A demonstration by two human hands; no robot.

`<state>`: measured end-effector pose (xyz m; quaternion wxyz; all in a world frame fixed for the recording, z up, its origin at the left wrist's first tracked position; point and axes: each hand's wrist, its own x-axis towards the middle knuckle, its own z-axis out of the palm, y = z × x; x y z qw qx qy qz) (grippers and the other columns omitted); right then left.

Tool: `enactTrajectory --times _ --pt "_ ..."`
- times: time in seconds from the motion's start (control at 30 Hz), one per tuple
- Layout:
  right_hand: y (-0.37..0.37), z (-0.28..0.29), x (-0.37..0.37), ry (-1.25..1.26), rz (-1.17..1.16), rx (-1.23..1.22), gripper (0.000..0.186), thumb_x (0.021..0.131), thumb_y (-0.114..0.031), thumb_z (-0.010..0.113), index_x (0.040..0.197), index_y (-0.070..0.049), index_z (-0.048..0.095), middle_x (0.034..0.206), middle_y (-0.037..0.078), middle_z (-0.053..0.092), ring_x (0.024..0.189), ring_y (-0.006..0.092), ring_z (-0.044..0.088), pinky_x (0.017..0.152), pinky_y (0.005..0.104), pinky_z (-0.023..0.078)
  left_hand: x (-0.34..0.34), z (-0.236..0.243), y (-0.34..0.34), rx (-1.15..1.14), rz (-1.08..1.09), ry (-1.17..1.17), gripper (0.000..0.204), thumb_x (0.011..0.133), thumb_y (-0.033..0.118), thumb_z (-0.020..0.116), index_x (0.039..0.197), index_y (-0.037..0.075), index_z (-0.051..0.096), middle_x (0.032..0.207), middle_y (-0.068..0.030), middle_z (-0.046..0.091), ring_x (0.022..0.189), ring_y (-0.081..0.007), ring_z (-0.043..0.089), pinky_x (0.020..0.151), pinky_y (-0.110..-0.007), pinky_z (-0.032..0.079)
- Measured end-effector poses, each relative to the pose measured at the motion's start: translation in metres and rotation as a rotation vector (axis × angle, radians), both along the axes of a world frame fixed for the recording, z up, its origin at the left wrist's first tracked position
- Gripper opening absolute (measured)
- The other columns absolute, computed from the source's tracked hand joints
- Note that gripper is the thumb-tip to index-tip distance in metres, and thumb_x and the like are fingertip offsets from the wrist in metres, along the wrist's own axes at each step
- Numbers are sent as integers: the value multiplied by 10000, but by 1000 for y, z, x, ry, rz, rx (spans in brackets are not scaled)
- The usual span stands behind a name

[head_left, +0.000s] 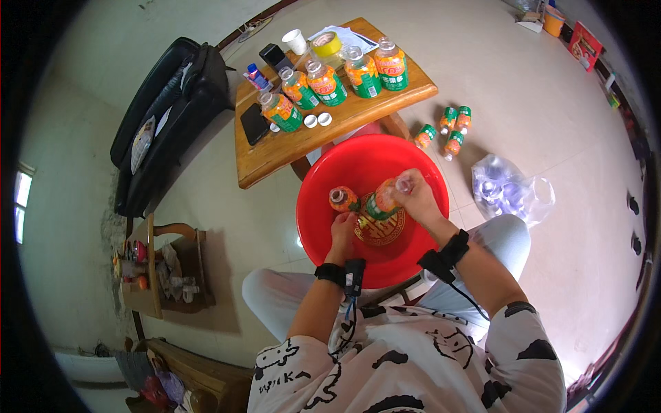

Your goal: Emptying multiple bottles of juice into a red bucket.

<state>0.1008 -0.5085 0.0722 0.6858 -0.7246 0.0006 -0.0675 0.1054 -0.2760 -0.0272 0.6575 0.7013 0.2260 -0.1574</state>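
Observation:
Over the red basin (313, 241), my right hand (417, 197) is closed around the clear neck of a plastic drink bottle (381, 201) with an orange and green label. The bottle is tilted, its base toward the basin's middle. My left hand (341, 230) is inside the basin at the left, fingertips drawn together. Just beyond them is a second orange and green bottle (343, 199); whether the fingers touch it, or what they pinch, is hidden. A gold round pattern (382, 230) shows on the basin's bottom.
Beyond the basin, a wooden table (275, 162) bears several labelled bottles (326, 84), white caps (317, 120), yellow tape (326, 45), a paper cup (295, 41) and a phone (254, 124). Small bottles (454, 143) and a plastic bag of clear bottles (499, 189) are on the floor, right.

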Motion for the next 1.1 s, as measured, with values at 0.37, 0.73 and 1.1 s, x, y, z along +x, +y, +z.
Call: enactTrajectory --times 0.37,0.73,1.1 --pt "6 -11 -2 501 -379 480 260 910 -182 617 1062 -42 459 939 45 516 866 137 507 778 287 450 -19 43 -70 -175 -158 -339 429 959 318 409 1256 19 489 1151 -108 559 1077 -236 531 899 -338 383" --pt "10 -67 2 373 -82 706 374 963 -360 498 1138 -31 465 1042 81 566 910 197 578 772 296 502 -19 111 -114 645 -729 -986 544 926 262 467 1383 -17 377 1428 -196 399 1328 -336 368 1113 -445 229" --pt "-11 12 -9 129 -112 -343 404 859 -411 626 1020 -51 534 935 166 631 862 345 644 737 425 502 -13 112 -34 755 -812 -472 878 744 206 752 1446 62 244 1436 -231 335 1296 -406 362 1053 -444 347"
